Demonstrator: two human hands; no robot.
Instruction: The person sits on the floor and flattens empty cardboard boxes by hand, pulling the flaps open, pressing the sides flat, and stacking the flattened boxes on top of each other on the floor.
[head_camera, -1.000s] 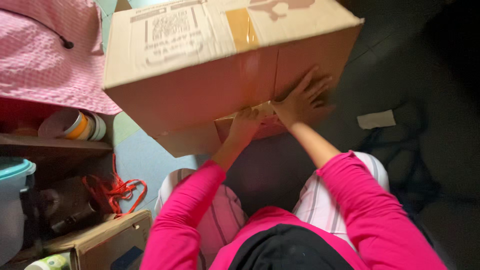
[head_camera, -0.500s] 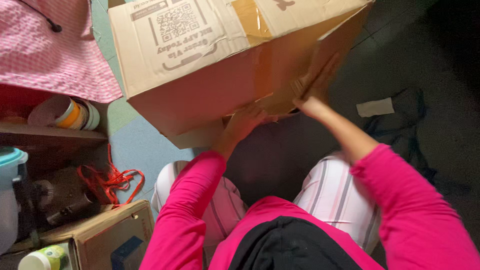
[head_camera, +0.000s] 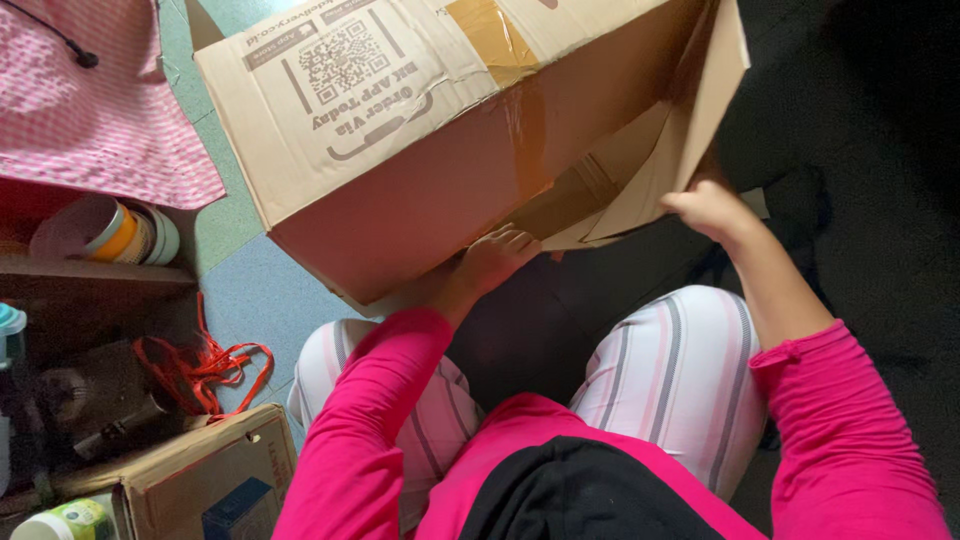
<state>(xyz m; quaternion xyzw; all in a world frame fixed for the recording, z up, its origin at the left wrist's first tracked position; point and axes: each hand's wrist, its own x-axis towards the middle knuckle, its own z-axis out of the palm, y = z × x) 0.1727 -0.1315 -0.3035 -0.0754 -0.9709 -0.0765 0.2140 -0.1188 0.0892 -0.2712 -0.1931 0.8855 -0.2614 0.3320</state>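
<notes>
Centrally, the left hand (head_camera: 497, 258) rests with curled fingers against the lower edge of the box (head_camera: 420, 150), at the opened end; whether it grips cannot be determined. Right of centre, the right hand (head_camera: 706, 208) is closed on the edge of a flap (head_camera: 690, 130) that stands swung outward. The box is tilted, fills the upper middle of the frame and hangs above the knees; brown tape (head_camera: 495, 40) crosses its top. At lower left lies a red cord (head_camera: 205, 365) beside a smaller carton (head_camera: 205, 480). A pink cloth (head_camera: 90, 110) occupies the upper left.
</notes>
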